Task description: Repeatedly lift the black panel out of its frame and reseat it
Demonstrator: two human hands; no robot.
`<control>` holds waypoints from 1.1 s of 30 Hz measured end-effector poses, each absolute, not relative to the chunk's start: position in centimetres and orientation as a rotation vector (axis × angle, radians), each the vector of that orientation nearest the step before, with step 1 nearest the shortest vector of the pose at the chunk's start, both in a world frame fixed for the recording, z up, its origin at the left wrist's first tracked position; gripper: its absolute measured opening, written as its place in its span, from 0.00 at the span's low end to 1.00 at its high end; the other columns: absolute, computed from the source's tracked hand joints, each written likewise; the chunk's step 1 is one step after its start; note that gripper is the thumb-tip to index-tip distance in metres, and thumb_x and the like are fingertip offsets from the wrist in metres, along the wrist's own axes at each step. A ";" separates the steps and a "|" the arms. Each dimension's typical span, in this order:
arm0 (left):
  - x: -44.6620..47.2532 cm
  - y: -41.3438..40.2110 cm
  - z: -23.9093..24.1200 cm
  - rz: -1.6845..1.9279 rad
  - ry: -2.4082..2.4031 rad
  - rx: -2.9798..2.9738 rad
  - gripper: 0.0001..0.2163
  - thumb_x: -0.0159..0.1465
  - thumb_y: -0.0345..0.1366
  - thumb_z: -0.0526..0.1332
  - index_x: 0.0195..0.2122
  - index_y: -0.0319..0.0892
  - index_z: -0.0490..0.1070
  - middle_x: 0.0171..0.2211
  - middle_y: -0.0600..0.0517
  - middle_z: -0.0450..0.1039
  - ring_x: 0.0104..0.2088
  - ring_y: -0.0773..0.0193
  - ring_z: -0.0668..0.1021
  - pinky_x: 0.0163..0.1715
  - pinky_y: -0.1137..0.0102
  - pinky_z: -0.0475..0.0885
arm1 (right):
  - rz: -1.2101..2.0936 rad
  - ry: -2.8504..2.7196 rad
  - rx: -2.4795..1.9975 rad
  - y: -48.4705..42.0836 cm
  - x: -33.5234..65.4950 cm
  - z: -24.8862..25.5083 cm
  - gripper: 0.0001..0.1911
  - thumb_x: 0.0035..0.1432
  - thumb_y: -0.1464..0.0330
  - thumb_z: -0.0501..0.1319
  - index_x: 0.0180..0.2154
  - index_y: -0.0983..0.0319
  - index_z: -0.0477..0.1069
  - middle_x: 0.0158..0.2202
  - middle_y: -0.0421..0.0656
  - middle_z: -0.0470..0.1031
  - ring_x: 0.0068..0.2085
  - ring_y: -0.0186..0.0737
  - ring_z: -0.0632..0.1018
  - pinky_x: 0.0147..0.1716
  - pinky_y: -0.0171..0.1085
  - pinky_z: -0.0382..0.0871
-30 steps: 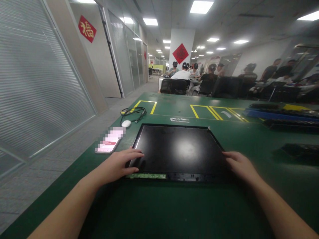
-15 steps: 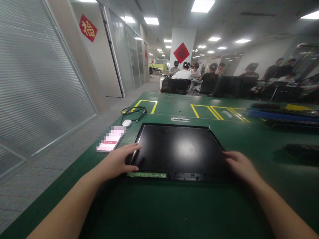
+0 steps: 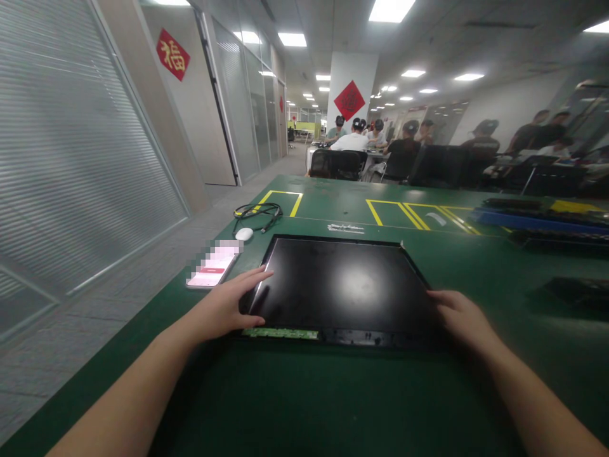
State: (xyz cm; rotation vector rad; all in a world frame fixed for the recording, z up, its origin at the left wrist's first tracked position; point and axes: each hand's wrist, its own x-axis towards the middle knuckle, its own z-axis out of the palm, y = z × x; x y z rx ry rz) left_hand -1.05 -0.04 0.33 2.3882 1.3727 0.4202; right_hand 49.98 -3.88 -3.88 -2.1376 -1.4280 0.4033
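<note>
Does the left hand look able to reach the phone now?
Probably yes: the phone lies close to the left hand, with nothing visible between them, though that hand is at the edge of the dark panel.

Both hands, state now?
Left hand: open, fingers spread at left edge of panel.
Right hand: at panel's right edge; grip can't be told.

This is an open-plan office: glass partitions (image 3: 252,120), venetian blinds (image 3: 85,133), gray carpet (image 3: 99,324), rectangular ceiling lights (image 3: 292,39) and seated people (image 3: 349,143) show it. The green surface (image 3: 309,406), outlined with yellow tape (image 3: 296,205), resembles a workbench.
</note>
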 end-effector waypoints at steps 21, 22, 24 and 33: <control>-0.7 0.2 -0.1 0.458 1.452 2.419 0.29 0.64 0.53 0.59 0.63 0.44 0.68 0.68 0.43 0.62 0.64 0.45 0.68 0.63 0.52 0.64 | 0.452 -1.412 -2.087 -3.8 50.5 -4.3 0.21 0.48 0.70 0.57 0.43 0.58 0.81 0.44 0.47 0.82 0.45 0.48 0.81 0.43 0.41 0.74; -0.7 0.2 -0.2 0.457 1.464 2.423 0.28 0.65 0.52 0.57 0.63 0.43 0.68 0.67 0.42 0.63 0.64 0.46 0.68 0.63 0.52 0.64 | 0.451 -1.416 -2.094 -3.8 50.5 -4.2 0.21 0.48 0.70 0.57 0.43 0.59 0.81 0.45 0.47 0.82 0.45 0.48 0.80 0.43 0.42 0.74; -0.6 0.3 -0.2 0.455 1.475 2.433 0.25 0.67 0.48 0.54 0.62 0.42 0.69 0.66 0.42 0.64 0.63 0.47 0.69 0.63 0.53 0.64 | 0.461 -1.404 -2.103 -3.8 50.4 -4.0 0.22 0.48 0.71 0.56 0.44 0.60 0.81 0.45 0.48 0.81 0.44 0.47 0.81 0.42 0.42 0.74; -0.4 0.7 -0.3 0.448 1.564 2.431 0.23 0.68 0.38 0.47 0.58 0.36 0.73 0.64 0.40 0.68 0.62 0.48 0.71 0.63 0.55 0.64 | 0.663 -1.175 -2.053 -4.0 50.3 -4.3 0.27 0.47 0.70 0.57 0.50 0.64 0.79 0.37 0.50 0.82 0.28 0.41 0.78 0.26 0.38 0.71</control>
